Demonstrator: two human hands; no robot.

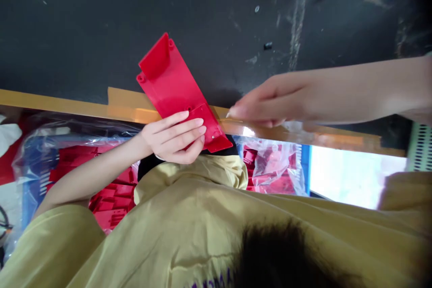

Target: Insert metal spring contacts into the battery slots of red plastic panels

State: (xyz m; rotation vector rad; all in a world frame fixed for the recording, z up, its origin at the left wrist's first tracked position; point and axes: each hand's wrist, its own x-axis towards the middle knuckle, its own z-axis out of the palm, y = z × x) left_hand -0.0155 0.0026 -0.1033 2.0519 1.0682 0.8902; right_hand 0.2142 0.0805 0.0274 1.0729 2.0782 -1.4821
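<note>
A red plastic tray-like part (178, 83) lies at a slant across the table's front edge, with a raised wall and round screw bosses at its far end. My left hand (178, 137) is laid over its near end and holds it, the thumb out of sight. A small shiny dot, perhaps a screw or insert, shows near the part's lower right corner. To the right of the part, and apart from it, my right hand (263, 103) is closed with thumb and fingertips pressed together. Motion blurs it slightly, and anything in the pinch is too small to make out.
Orange-yellow tape (77, 107) runs along the edge of the dark table (101, 22). A small black piece (267, 46) and a tiny ring (257, 9) lie on top. Below the edge, a plastic-lined blue crate (40, 157) holds several red parts; more red parts (270, 171) sit right.
</note>
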